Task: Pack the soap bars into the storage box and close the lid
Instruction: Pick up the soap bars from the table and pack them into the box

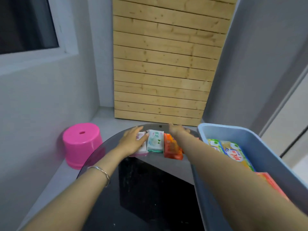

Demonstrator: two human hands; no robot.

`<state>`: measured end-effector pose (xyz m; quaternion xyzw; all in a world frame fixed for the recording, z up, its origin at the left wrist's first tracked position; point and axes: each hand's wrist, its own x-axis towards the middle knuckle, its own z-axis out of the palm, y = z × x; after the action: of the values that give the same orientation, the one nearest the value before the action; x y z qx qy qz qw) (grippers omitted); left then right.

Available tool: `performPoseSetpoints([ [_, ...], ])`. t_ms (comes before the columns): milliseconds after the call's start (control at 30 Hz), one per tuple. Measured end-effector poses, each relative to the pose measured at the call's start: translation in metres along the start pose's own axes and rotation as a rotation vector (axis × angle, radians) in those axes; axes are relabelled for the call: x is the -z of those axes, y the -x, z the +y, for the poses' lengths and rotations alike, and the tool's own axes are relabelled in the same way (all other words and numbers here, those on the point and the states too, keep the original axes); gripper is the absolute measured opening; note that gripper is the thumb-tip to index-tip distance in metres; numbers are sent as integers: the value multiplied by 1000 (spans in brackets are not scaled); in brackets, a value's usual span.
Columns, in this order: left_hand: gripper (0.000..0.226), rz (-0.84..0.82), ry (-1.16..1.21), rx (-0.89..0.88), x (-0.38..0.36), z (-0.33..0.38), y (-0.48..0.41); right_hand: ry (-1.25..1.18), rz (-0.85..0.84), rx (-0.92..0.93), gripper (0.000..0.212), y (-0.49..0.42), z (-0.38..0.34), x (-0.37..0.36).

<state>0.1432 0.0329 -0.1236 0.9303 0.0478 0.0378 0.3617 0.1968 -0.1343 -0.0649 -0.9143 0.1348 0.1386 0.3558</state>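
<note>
You're partway: several soap bars already lie in the blue storage box (pixel 260 147) at 3 o'clock, three wait on the counter (pixel 106 205) at 12, your left hand (pixel 133 142) flat and open on the pink-wrapped bar (pixel 141 150), your right hand (pixel 177 130) spread, holding nothing.

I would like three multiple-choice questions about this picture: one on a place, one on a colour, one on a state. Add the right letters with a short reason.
1. Where is the blue-grey plastic storage box?
A. right of the round dark glass table
B. on the floor beside the stool
C. on the window sill

2. What colour is the round plastic stool?
A. yellow
B. pink
C. black

3. What is the state of the storage box?
A. closed with a lid
B. open and empty
C. open, with packs inside

Answers:
1 A: it stands at the right edge of the table.
2 B: it is bright pink all over.
3 C: no lid is on it, and a yellow-green soap pack lies inside.
</note>
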Motion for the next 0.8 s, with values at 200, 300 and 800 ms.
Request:
performPoseSetpoints([
  [200, 68, -3, -210, 1, -31, -32, -26, 157, 183, -63, 65, -25, 34, -51],
  [300, 68, 40, -254, -15, -37, -37, -38, 198, 220, -55, 72, -43, 40, -58],
  [800, 71, 107, -216, 34, -5, -60, 62, 238, 196, 261, 78, 66, 77, -102],
])
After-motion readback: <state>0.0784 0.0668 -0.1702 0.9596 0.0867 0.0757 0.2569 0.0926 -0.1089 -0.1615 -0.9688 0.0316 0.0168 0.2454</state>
